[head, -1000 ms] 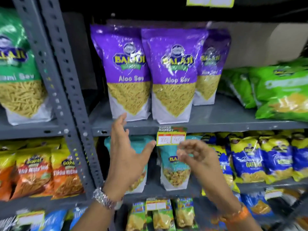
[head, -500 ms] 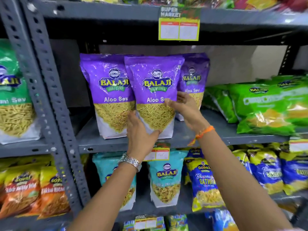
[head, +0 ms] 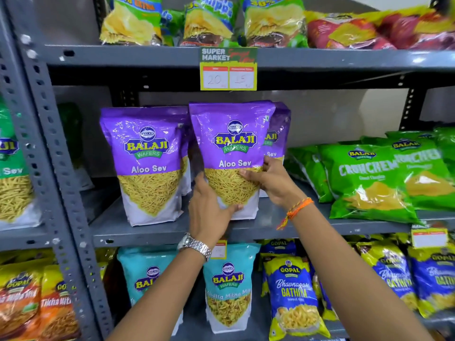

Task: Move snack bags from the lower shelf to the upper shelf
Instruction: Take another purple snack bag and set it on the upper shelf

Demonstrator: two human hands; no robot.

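A purple Aloo Sev bag point(head: 231, 143) stands upright on the middle grey shelf point(head: 152, 232), slightly ahead of its neighbours. My left hand point(head: 209, 210) grips its lower left corner and my right hand point(head: 268, 178) grips its right side. A second purple Aloo Sev bag point(head: 147, 163) stands to its left, and a third purple bag point(head: 278, 136) is half hidden behind it. The upper shelf point(head: 147, 57) above carries chip bags point(head: 209, 23) and a price tag point(head: 229, 70). Teal Balaji bags point(head: 229, 289) stand on the shelf below.
Green Crunchem bags point(head: 369, 178) lie on the middle shelf to the right. Red bags point(head: 349, 30) fill the upper shelf's right end. A perforated grey upright point(head: 56, 168) divides this bay from green sev bags point(head: 12, 168) on the left. Blue Gathiya bags point(head: 293, 296) sit lower right.
Both hands rose from the lower shelf level to the middle purple bag and closed on it. The bag now sits a little higher and forward, and my view has tilted upward.
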